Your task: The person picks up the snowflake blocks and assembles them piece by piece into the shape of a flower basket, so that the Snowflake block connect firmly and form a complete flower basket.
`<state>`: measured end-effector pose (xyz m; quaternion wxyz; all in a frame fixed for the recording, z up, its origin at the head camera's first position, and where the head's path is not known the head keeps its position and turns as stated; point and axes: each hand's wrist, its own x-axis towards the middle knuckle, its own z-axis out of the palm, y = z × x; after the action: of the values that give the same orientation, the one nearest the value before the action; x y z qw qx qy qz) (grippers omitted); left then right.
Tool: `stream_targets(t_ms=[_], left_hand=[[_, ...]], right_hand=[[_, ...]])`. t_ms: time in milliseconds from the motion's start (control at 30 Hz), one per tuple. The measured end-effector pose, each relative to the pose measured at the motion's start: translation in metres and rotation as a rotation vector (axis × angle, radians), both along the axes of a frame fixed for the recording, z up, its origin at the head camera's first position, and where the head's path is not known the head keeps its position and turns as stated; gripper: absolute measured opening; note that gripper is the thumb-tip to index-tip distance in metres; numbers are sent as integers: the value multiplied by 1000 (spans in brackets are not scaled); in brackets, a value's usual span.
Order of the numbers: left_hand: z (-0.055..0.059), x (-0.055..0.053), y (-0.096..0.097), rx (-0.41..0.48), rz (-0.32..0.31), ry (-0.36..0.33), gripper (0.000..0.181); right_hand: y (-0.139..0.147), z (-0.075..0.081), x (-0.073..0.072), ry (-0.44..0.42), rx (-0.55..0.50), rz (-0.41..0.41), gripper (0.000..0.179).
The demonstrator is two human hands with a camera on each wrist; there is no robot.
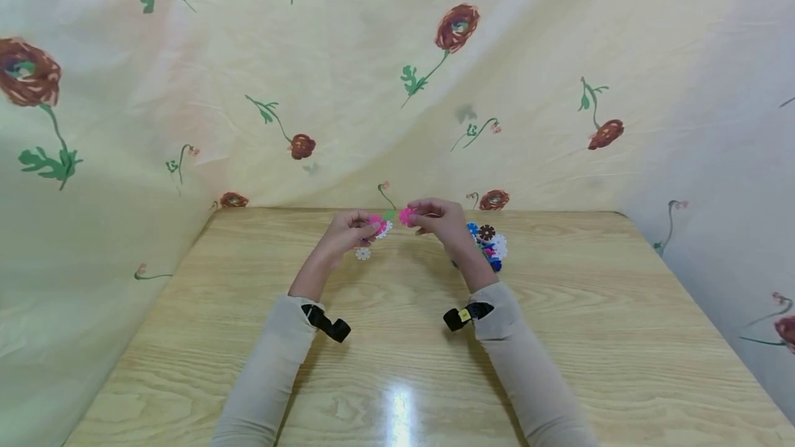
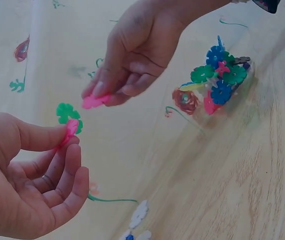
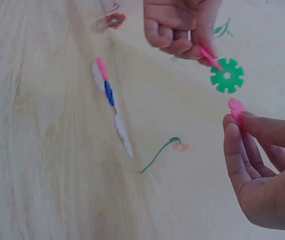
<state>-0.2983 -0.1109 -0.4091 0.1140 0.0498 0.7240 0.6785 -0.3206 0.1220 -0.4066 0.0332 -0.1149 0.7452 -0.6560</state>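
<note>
My left hand [image 1: 348, 232] pinches a pink notched disc [image 2: 71, 128] between thumb and fingertips. Joined to that disc is a green notched disc [image 3: 234, 85], which stands out toward the other hand. My right hand [image 1: 442, 221] pinches a second pink notched disc [image 3: 236, 108] by its edge. A small gap separates this pink disc from the green one. Just below the left hand lies a group with white discs [image 1: 363, 254]; in the right wrist view it also shows a pink and a blue disc [image 3: 109, 93].
A cluster of notched discs [image 2: 221, 92] in blue, green, pink, white and brown sits on the wooden table [image 1: 397, 336], partly behind the right forearm. A flowered cloth [image 1: 373, 74] hangs along the table's back edge. Black straps [image 1: 326, 323] circle both wrists.
</note>
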Motion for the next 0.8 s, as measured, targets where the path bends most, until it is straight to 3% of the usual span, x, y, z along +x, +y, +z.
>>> stream_targets(t_ms=[300,800], left_hand=[[1,1,3,-27,-12,14,24],[-2,-2,9,37,-43,51,34]], right_hand=[[-1,7,2,18,-72,0,27],[-2,13,5,33,-38,50,27]])
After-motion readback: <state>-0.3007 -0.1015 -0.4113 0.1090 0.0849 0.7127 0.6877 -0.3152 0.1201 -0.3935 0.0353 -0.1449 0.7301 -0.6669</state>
